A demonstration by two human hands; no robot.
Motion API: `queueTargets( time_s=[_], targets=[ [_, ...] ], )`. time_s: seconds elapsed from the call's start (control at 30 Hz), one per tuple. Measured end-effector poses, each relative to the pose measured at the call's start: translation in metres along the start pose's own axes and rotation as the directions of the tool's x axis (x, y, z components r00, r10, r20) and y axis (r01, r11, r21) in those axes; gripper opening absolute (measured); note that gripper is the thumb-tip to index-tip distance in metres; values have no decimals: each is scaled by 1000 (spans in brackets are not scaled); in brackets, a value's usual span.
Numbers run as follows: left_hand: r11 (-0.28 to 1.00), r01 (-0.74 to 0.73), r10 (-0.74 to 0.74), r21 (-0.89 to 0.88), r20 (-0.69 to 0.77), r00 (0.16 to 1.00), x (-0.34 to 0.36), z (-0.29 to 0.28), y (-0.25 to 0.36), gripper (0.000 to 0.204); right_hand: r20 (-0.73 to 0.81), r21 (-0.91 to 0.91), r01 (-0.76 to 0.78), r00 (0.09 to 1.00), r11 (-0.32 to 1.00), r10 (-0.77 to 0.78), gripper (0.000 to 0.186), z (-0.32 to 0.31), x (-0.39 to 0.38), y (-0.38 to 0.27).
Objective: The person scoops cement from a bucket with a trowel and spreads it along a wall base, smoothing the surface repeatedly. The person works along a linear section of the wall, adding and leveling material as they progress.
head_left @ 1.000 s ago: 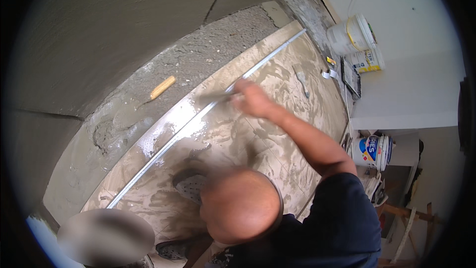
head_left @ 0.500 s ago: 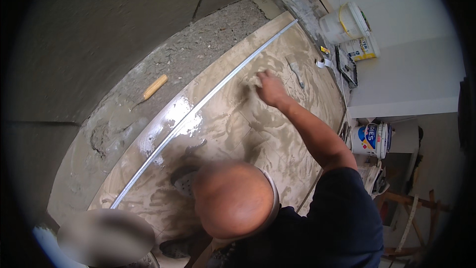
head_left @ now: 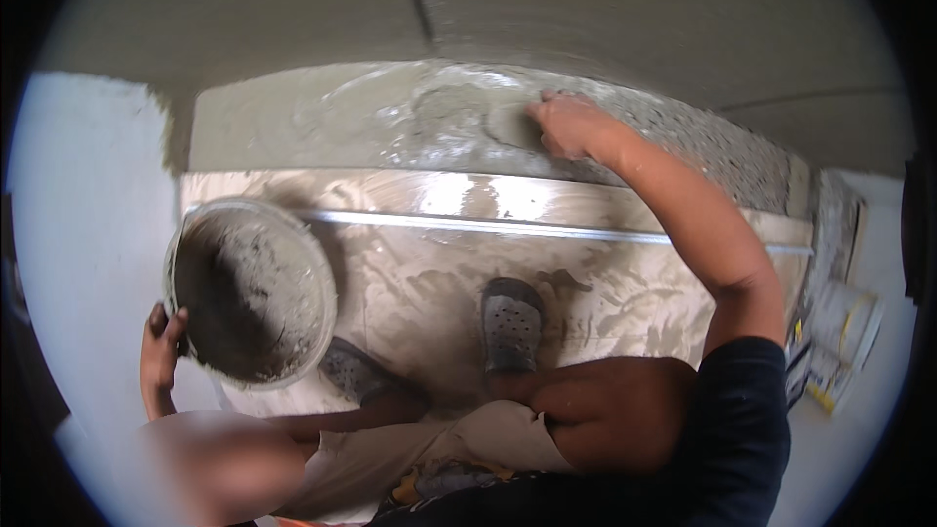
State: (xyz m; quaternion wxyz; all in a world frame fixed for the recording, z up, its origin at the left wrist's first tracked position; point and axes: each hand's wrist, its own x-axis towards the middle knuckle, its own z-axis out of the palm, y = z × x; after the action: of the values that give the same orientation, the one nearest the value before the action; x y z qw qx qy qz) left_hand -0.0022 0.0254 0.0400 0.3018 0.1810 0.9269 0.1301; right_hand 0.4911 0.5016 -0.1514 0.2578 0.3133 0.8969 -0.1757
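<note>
- there is one view, from a camera worn on the person's head.
- it looks down and a bit forward at the wet grey floor (head_left: 586,283) in front of the person.
- it is close: the knees, the grey shoes (head_left: 511,322) and both arms fill the lower part.
- the right hand (head_left: 564,125) is up top, the left hand (head_left: 161,351) low on the left.
- the picture is round, and straight lines bend near its dark rim.
</note>
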Motion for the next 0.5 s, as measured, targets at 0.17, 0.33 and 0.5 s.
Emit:
queueTargets(
  time_s=[0.17, 0.33, 0.5],
  targets=[
    [997, -49, 52, -56, 66, 996, -15, 23, 30, 67, -125, 2, -258, 959, 966, 256, 47, 62, 36, -4],
    [997, -21, 26, -79, 58, 998, -29, 26, 34, 46, 110, -164, -292, 944, 942, 312, 41, 74, 26, 55],
    [997, 67, -62, -48, 113, 992, -21, 16, 22, 43, -74, -65, -102, 993, 993, 98, 39, 106, 11, 86]
  ],
)
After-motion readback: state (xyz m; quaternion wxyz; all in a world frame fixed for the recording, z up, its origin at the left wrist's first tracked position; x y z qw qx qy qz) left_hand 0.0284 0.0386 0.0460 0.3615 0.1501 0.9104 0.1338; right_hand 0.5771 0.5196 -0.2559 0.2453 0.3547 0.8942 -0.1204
